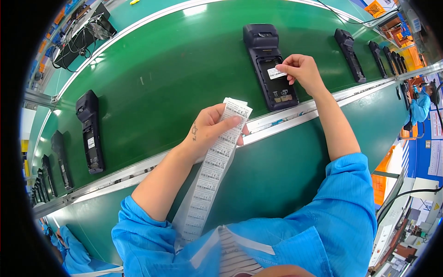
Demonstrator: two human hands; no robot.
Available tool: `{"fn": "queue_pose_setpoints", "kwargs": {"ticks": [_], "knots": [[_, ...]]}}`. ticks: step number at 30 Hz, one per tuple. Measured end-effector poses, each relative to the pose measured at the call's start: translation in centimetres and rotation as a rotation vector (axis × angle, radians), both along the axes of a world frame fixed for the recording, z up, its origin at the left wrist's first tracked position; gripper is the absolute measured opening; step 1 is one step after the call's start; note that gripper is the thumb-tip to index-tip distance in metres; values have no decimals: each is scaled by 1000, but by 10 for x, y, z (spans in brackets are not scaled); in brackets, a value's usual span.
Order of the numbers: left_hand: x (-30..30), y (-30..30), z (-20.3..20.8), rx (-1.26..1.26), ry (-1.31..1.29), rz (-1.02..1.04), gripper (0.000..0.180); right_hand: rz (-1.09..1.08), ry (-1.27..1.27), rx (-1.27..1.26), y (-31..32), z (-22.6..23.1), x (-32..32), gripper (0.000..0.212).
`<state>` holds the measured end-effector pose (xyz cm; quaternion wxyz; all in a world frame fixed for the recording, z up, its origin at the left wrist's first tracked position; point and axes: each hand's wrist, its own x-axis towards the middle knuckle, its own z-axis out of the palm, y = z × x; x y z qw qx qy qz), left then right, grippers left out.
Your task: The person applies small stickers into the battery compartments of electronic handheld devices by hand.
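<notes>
Right hand point(302, 70) pinches white label point(276, 73) (small, printed); left hand point(213, 125) grips label strip point(214, 161).

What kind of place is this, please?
Probably an electronics assembly line: a green conveyor belt carries a row of black handheld devices. The left hand holds a label strip, and the right hand sticks a label on one.

Small white rectangular label point(276, 73), pinched at its right edge, lying flat over open back of black handheld terminal point(270, 64) on green belt. Long white label strip point(214, 161) hangs down, held near top.
</notes>
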<state>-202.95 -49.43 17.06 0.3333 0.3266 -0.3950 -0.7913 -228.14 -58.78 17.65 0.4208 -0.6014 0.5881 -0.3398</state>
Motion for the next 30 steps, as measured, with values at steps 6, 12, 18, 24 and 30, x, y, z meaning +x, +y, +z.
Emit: {"fn": "queue_pose_setpoints", "kwargs": {"ticks": [6,12,18,24,30], "knots": [[-2,-1,-1,-12,-1,-20,16,6,2,3,0,-2,3,17],[-5,-1,-3,-8,48,-46,17,7,25,6,0,-1,7,17],[-6,0,-3,20,40,-51,18,51,265,22,1,11,23,22],[-6,-1,-5,-48,-31,-133,16,3,1036,-207,5,14,32,31],[-5,0,-3,-230,-77,-177,23,457,-192,25,45,6,63,26]]}}
